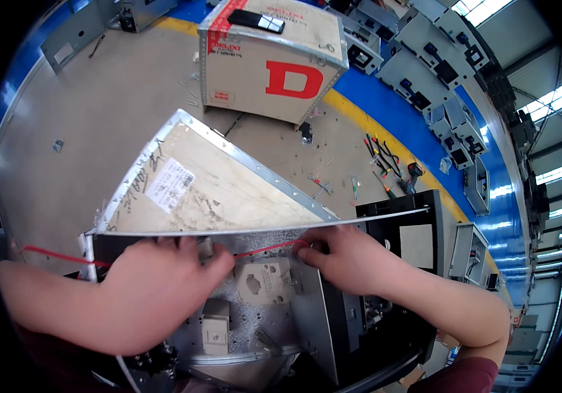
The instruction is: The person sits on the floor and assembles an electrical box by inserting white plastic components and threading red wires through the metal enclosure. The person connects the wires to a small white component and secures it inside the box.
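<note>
A thin red wire (pixel 264 248) runs across the open top of a grey metal cabinet (pixel 307 321) right below me. My left hand (pixel 156 288) pinches the wire near the middle, and its free end trails off to the left. My right hand (pixel 343 255) grips the same wire further right, close under the cabinet's raised edge. Between and below the hands sit pale beige plastic parts (pixel 264 281) fixed to a perforated mounting plate (pixel 254 327). A plywood panel with metal edging and a white label (pixel 209 190) stands just behind the cabinet.
A plywood crate (pixel 271 62) with a big red letter stands farther back, a dark flat device (pixel 256 21) lying on it. Screwdrivers and small tools (pixel 385 164) lie on the concrete floor by a yellow line. Grey cabinets (pixel 451 72) line the blue strip at right.
</note>
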A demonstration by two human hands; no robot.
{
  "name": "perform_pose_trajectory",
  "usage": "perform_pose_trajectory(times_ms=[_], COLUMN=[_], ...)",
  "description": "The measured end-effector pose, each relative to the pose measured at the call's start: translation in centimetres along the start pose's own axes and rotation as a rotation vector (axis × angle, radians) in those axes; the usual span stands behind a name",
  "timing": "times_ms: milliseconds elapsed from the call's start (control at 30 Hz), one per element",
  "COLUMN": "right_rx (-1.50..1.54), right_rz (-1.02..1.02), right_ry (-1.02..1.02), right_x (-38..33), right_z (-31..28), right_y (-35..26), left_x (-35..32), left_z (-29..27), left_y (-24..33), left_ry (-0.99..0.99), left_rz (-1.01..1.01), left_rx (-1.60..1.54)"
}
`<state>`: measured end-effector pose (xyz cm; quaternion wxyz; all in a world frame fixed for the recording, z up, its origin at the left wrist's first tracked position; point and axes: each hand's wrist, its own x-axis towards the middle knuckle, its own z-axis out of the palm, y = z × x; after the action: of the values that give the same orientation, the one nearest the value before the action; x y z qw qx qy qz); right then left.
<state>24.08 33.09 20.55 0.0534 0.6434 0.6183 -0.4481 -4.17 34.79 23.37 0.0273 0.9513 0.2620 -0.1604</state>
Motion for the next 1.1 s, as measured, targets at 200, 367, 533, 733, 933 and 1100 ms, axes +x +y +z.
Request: perform_pose_trajectory(times_ms=[200,367,533,733,933,1100], right_rx=[0.039,0.076,0.083,0.103,0.100,0.392], right_rz=[-0.036,-0.028,0.010,0.041,0.073,0.136], right_ry=[0.114,0.155,0.149,0.202,0.225,0.198], right_x=[0.7,0.7,0.6,1.8,2.6,2.6], right_z=[0.8,1.2,1.1,1.7,2.1,2.4], right_y=[1.6,1.4,0.8,1.9,2.4,2.8], left_x=[0.3,-0.7,-1.6,-1.7,-2.3,-4.2], left_z=[0.3,0.3,-1.3,-1.3,-1.6,-2.5], left_y=[0.7,0.9,1.1,2.1,2.1,0.9], left_ry=[0.048,0.098,-0.108,-0.058,-0.051,0.012], left_rz=[-0.105,-0.120,-0.096,-0.171,-0.243,-0.255], left_rx=[0.031,0.136,0.266,0.285,0.246,0.112])
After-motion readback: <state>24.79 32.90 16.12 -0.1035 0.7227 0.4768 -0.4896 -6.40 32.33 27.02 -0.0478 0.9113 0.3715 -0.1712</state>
